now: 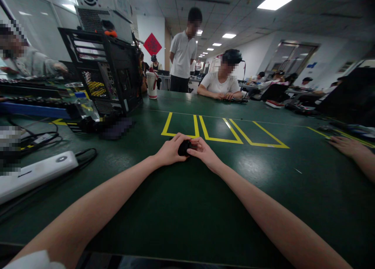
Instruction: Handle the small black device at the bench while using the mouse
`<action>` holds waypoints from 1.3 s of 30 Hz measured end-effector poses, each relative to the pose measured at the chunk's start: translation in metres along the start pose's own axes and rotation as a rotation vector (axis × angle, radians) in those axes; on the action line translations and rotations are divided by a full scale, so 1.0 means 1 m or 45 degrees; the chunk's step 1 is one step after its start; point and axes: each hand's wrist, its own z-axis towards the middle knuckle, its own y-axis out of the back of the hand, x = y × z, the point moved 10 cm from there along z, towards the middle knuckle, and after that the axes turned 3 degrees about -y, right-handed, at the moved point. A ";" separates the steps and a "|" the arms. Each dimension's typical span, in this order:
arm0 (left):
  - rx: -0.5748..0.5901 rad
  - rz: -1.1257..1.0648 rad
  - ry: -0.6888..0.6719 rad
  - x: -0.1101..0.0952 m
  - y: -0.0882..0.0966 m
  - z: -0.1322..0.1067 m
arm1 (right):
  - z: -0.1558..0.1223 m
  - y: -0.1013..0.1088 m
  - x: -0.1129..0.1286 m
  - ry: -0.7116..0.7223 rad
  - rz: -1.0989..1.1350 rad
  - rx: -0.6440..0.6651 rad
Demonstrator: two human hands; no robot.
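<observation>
Both my arms reach out over a dark green table [181, 206]. My left hand [170, 150] and my right hand [204, 151] meet near the yellow tape outlines [211, 132]. Between them sits a small black object [184, 147], too small to name. My left hand's fingers curl round it from the left. My right hand's fingertips pinch its right side. Both hands rest low, at or just above the table surface.
An open black computer case [108, 72] stands at the left, with cables and a white power strip [35, 174] near it. A white cup [151, 84] stands behind. Another person's hand [347, 146] lies at the right edge. One person sits across, one stands.
</observation>
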 end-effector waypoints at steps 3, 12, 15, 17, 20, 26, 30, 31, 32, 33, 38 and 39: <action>-0.002 -0.010 0.004 -0.001 0.000 0.000 | -0.001 0.003 0.003 0.010 -0.021 -0.062; 0.001 0.005 0.004 -0.001 0.000 0.000 | 0.002 0.001 -0.003 0.002 0.045 0.026; -0.005 0.015 0.003 -0.001 0.000 0.000 | 0.002 -0.002 -0.001 0.013 0.068 0.051; -0.005 0.011 -0.005 -0.002 0.001 0.000 | 0.001 0.000 0.000 0.020 0.012 0.008; 0.000 0.000 -0.013 -0.003 0.001 0.000 | 0.001 0.005 0.001 0.032 -0.050 -0.076; 0.004 -0.013 -0.008 -0.001 0.001 0.001 | 0.002 0.007 -0.006 -0.066 -0.062 -0.062; 0.010 -0.027 0.018 0.001 0.000 0.001 | 0.000 -0.001 -0.001 -0.010 0.008 0.035; 0.011 -0.033 0.021 0.001 0.000 0.001 | -0.001 -0.002 0.001 -0.002 0.023 0.043; 0.012 -0.038 0.020 0.001 0.000 0.001 | -0.001 -0.002 0.002 0.006 0.024 0.033; 0.013 -0.040 0.017 0.001 0.000 0.001 | -0.001 -0.001 0.003 0.013 0.014 0.010; -0.006 -0.019 0.001 0.000 0.001 0.001 | 0.000 0.006 0.003 -0.003 -0.052 -0.113; -0.008 -0.017 0.000 0.001 0.001 0.001 | 0.000 0.006 0.001 -0.026 -0.055 -0.120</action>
